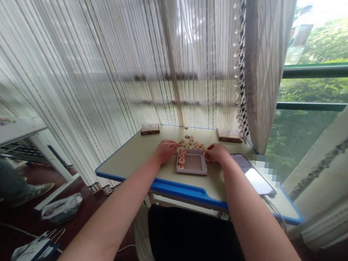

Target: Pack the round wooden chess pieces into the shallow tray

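Note:
A shallow pinkish-grey box [205, 167] lies on the table between my hands. Along its left side stands a column of several round Chinese chess pieces [181, 161] with red markings; the rest of its floor is bare. More loose pieces [196, 144] are scattered just behind the box. My left hand [166, 150] rests by the box's left edge, fingers stretched towards a loose piece. At the box's right corner my right hand [217, 152] is closed, fingertips bent down among loose pieces. Whatever it may pinch is hidden by the fingers.
Two flat boxes [150, 128] [229, 135] lie at the table's back corners. A tablet [252, 175] with a cable is right of my right forearm. String curtains [132, 58] hang behind the blue-edged table [126, 158]. Another person's leg [1, 180] shows at left, beside bags [61, 207].

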Demonstrator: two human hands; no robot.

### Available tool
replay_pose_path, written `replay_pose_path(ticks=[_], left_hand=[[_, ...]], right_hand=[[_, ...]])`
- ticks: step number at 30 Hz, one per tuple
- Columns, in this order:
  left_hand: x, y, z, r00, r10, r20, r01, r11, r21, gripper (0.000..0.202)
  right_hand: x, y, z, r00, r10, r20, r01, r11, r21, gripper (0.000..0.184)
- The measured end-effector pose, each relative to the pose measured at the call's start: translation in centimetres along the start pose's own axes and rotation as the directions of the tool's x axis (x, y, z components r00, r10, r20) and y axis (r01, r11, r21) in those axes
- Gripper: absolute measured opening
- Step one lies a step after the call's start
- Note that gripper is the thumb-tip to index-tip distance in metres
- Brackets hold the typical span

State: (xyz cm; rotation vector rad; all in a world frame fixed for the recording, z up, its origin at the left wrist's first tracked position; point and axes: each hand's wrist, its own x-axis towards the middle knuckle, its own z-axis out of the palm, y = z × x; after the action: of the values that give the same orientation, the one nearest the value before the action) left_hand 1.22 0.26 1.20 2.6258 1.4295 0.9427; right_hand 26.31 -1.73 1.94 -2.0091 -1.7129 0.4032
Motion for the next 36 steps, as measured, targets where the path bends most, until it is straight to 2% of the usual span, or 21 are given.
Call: replay_pose_path(ticks=[2, 5, 7, 10, 15, 18, 21, 28, 36], left_hand=[[0.0, 0.0, 0.0, 1.0, -0.001, -0.006, 0.001, 1.0, -0.008, 0.044], [0.0, -0.1, 0.0, 1.0, -0.017, -0.002, 0.017, 1.0, -0.025, 0.044], [0.0, -0.2, 0.0, 0.999, -0.04, 0.007, 0.04, 0.999, -0.035, 0.046], [0.1, -0.5, 0.1, 0.994, -0.11, 0.01, 0.11, 0.993, -0.037, 0.051], [0.1, -0.9, 0.3, 0.976, -0.215, -0.024, 0.211, 0.972, -0.104, 0.051], [0.3, -1.1, 0.4, 0.957, -0.287, -0.04, 0.277, 0.946, -0.166, 0.052], [0.4, -1.2, 0.3, 0.943, -0.329, -0.054, 0.317, 0.935, -0.16, 0.049], [0.3, -1.1, 0.3, 0.952, -0.301, -0.063, 0.294, 0.95, -0.104, 0.048], [0.3, -1.4, 0.5, 0.956, -0.284, -0.08, 0.277, 0.957, -0.086, 0.05]], right_hand=[[0.4, 0.2, 0.4, 0.994, -0.029, -0.103, 0.028, 1.0, -0.009, 0.031], [1.0, 0.1, 1.2, 0.95, -0.193, -0.246, 0.179, 0.981, -0.077, 0.034], [1.3, -0.2, 1.8, 0.924, -0.3, -0.238, 0.283, 0.954, -0.104, 0.034], [1.7, -0.6, 2.4, 0.929, -0.344, -0.138, 0.334, 0.938, -0.089, 0.035], [2.3, -0.8, 2.5, 0.948, -0.319, -0.019, 0.315, 0.943, -0.111, 0.033], [2.2, -0.8, 2.0, 0.953, -0.301, -0.043, 0.291, 0.943, -0.159, 0.031], [1.8, -0.7, 1.3, 0.964, -0.249, -0.091, 0.227, 0.952, -0.205, 0.027], [1.4, -0.3, 0.9, 0.971, -0.136, -0.196, 0.088, 0.968, -0.234, 0.036], [1.6, -0.1, 1.2, 0.97, -0.117, -0.211, 0.071, 0.974, -0.214, 0.03]])
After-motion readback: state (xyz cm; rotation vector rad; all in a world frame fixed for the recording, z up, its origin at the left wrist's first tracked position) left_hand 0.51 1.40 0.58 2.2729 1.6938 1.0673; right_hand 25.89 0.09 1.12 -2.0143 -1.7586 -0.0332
